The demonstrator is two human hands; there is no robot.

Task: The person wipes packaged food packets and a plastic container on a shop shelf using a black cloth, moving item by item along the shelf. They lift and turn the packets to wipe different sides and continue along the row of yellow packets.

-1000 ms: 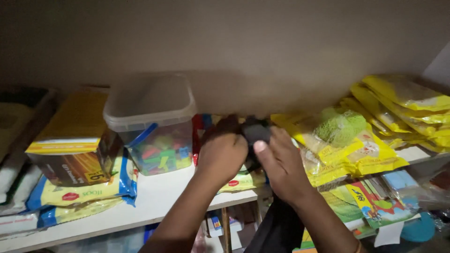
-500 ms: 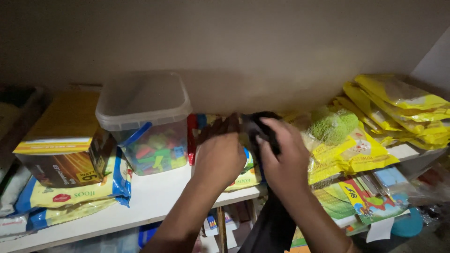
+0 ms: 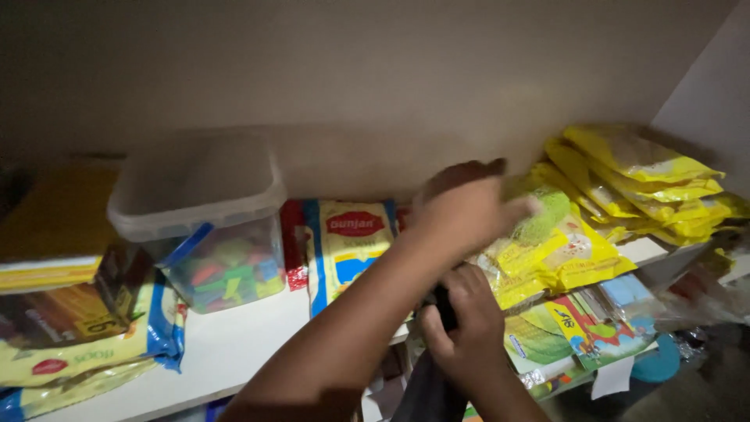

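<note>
Black cloth (image 3: 428, 391) gripped in the right hand (image 3: 462, 336), low in the middle of the frame, just below the front edge of the shelf (image 3: 234, 344). Fingers closed tight around its top. Hung straight down from the fist, long axis vertical, lower end cut by the bottom edge.

Left hand (image 3: 465, 211) raised above it, a little right of centre, blurred. Seemed empty with fingers stretched to the right, but could not tell for sure how wide. Touched or nearly touched the green net (image 3: 551, 215) on the yellow packs (image 3: 570, 250), so was the nearer hand to that pile. Pile to the right and up from both hands, cloth directly under the left hand.

Clear tub (image 3: 203, 219) well apart, at the left of the frame.
</note>
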